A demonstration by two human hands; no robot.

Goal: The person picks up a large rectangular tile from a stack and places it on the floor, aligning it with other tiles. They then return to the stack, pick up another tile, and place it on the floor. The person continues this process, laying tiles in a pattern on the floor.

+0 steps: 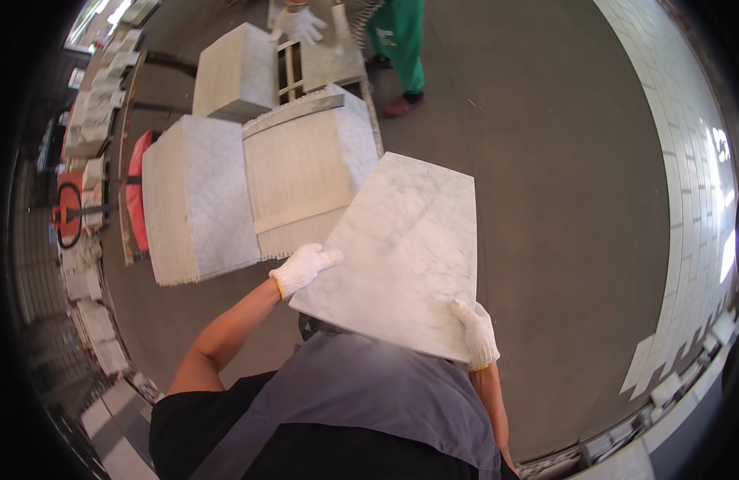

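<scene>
Marble slab (413, 240), one: white with grey veining, four-sided; held tilted in front of the person's body, to the right of the near stacks.

Left hand (304, 270), white knitted glove: at the slab's left edge, thumb on the upper face; remaining fingers largely hidden, edge pinched.

Right hand (478, 334), white knitted glove: at the near right corner, thumb over the face, edge likewise pinched.

Left near stack (217, 200) and middle stack (301, 172): upright pale slabs, side by side. Far stack (237, 72): similar, beyond them.

Co-worker, far side: green trousers (401, 44), white-gloved hand (300, 26).

Pale tiles (693, 192): laid along the floor (569, 240), right.
</scene>
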